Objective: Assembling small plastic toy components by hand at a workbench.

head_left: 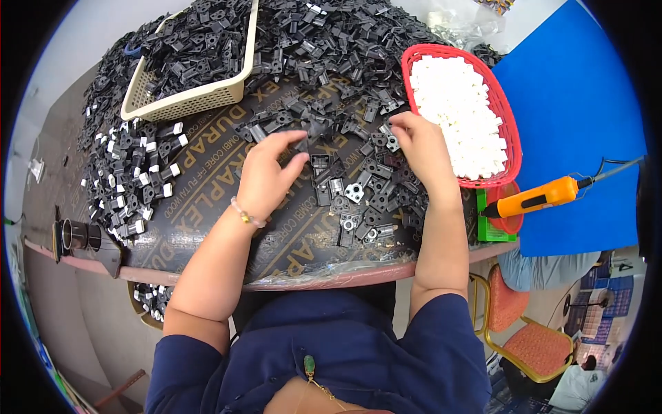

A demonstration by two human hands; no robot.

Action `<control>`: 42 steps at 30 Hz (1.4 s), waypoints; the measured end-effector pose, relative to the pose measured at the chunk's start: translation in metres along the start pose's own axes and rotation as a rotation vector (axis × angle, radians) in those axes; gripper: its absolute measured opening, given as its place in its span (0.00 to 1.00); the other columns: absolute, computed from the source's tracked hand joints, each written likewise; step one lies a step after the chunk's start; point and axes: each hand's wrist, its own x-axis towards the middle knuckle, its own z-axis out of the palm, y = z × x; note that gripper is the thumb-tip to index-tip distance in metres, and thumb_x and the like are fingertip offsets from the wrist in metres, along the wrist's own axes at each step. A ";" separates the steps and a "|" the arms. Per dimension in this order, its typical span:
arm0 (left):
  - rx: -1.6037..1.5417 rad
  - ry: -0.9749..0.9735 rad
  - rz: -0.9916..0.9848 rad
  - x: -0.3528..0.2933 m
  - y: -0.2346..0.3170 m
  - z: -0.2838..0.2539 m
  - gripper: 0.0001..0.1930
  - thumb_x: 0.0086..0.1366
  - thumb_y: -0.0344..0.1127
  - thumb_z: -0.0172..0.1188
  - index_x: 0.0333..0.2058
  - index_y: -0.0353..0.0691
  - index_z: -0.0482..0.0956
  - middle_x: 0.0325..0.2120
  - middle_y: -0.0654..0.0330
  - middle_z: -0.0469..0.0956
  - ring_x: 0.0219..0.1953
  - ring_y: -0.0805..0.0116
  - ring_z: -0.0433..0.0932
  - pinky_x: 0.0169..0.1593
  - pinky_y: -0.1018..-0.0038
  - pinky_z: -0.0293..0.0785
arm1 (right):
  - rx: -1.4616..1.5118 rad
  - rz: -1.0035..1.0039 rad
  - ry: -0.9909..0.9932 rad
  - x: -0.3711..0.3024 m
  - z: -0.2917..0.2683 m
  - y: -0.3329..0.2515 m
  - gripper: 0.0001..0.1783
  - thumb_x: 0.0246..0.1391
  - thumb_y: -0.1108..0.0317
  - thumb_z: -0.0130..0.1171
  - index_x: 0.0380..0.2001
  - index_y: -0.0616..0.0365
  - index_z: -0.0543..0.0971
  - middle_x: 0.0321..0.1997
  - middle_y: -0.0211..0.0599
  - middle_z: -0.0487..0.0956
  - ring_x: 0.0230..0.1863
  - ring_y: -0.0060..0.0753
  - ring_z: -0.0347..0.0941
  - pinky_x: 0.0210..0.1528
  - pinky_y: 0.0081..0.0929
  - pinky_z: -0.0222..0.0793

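Observation:
My left hand point(265, 172), with a beaded bracelet at the wrist, is raised over the table's middle. Its thumb and fingers close round a small black plastic part point(302, 145), slightly blurred. To the right, my right hand point(426, 148) reaches beside the red basket point(514, 131), thumb and forefinger drawn together. A black part lies right at those fingertips; whether they grip it is hard to make out. Between and below the hands spread loose black plastic parts point(376, 186), some with round holes. Small white blocks point(458, 114) fill the red basket.
A cream basket point(186, 103) of black parts stands in a large black heap point(331, 41). Black parts with white ends point(131, 165) lie at left, near a dark cup-like object point(79, 236). An orange corded tool point(541, 195) rests by a green holder point(493, 231).

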 end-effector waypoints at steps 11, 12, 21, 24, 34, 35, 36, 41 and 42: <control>-1.530 -0.085 -0.678 0.004 -0.008 -0.009 0.14 0.72 0.38 0.53 0.51 0.37 0.75 0.41 0.61 0.80 0.39 0.70 0.80 0.44 0.74 0.74 | -0.385 -0.032 -0.163 -0.005 0.047 -0.003 0.20 0.48 0.65 0.72 0.43 0.61 0.80 0.43 0.46 0.79 0.43 0.51 0.76 0.50 0.40 0.73; -1.526 -0.075 -0.683 0.003 -0.011 -0.007 0.14 0.72 0.38 0.53 0.51 0.37 0.75 0.41 0.61 0.80 0.39 0.70 0.80 0.44 0.74 0.74 | -0.378 -0.039 -0.168 -0.004 0.047 -0.005 0.20 0.48 0.65 0.72 0.43 0.61 0.80 0.43 0.46 0.79 0.43 0.51 0.76 0.50 0.40 0.73; -1.024 -0.227 -0.611 0.002 -0.005 -0.005 0.16 0.67 0.31 0.64 0.52 0.35 0.76 0.37 0.63 0.81 0.35 0.76 0.81 0.42 0.80 0.77 | 0.385 -0.184 -0.194 -0.011 0.042 -0.064 0.31 0.50 0.74 0.68 0.59 0.56 0.75 0.46 0.39 0.78 0.44 0.34 0.76 0.46 0.27 0.73; -1.240 -0.262 -0.607 0.000 -0.005 -0.003 0.15 0.69 0.30 0.61 0.52 0.34 0.76 0.38 0.62 0.81 0.36 0.73 0.82 0.43 0.78 0.78 | 0.273 -0.313 -0.269 -0.016 0.049 -0.071 0.33 0.48 0.75 0.67 0.60 0.53 0.75 0.46 0.42 0.77 0.44 0.42 0.76 0.47 0.33 0.75; -1.188 -0.310 -0.620 0.002 0.003 -0.005 0.16 0.72 0.31 0.51 0.56 0.36 0.72 0.43 0.57 0.81 0.36 0.72 0.81 0.40 0.78 0.78 | 0.288 -0.353 -0.280 -0.012 0.037 -0.065 0.22 0.44 0.76 0.68 0.47 0.57 0.79 0.42 0.40 0.79 0.44 0.45 0.77 0.47 0.35 0.75; -1.351 -0.383 -0.661 0.002 0.005 -0.008 0.16 0.74 0.36 0.50 0.55 0.37 0.73 0.44 0.58 0.81 0.38 0.72 0.81 0.42 0.76 0.78 | 0.283 -0.403 -0.258 -0.012 0.036 -0.062 0.23 0.44 0.76 0.68 0.47 0.56 0.79 0.43 0.40 0.80 0.45 0.45 0.77 0.47 0.36 0.75; -1.354 -0.398 -0.653 0.001 0.004 -0.007 0.16 0.74 0.36 0.50 0.55 0.37 0.73 0.44 0.58 0.81 0.38 0.72 0.81 0.42 0.76 0.78 | 0.273 -0.394 -0.250 -0.012 0.037 -0.061 0.23 0.44 0.76 0.68 0.47 0.56 0.79 0.43 0.40 0.80 0.45 0.45 0.77 0.47 0.36 0.75; -1.369 -0.297 -0.702 -0.002 -0.002 -0.001 0.12 0.72 0.42 0.58 0.46 0.42 0.78 0.37 0.64 0.80 0.36 0.73 0.80 0.41 0.75 0.76 | 0.276 -0.554 -0.112 -0.011 0.043 -0.068 0.23 0.42 0.77 0.69 0.46 0.55 0.81 0.40 0.37 0.80 0.41 0.44 0.76 0.44 0.37 0.74; -1.360 -0.236 -0.725 -0.004 -0.008 0.004 0.11 0.71 0.41 0.60 0.45 0.43 0.78 0.36 0.65 0.80 0.36 0.73 0.80 0.41 0.75 0.75 | 0.292 -0.556 -0.091 -0.011 0.041 -0.067 0.22 0.42 0.77 0.69 0.45 0.55 0.81 0.40 0.37 0.80 0.40 0.43 0.76 0.44 0.37 0.74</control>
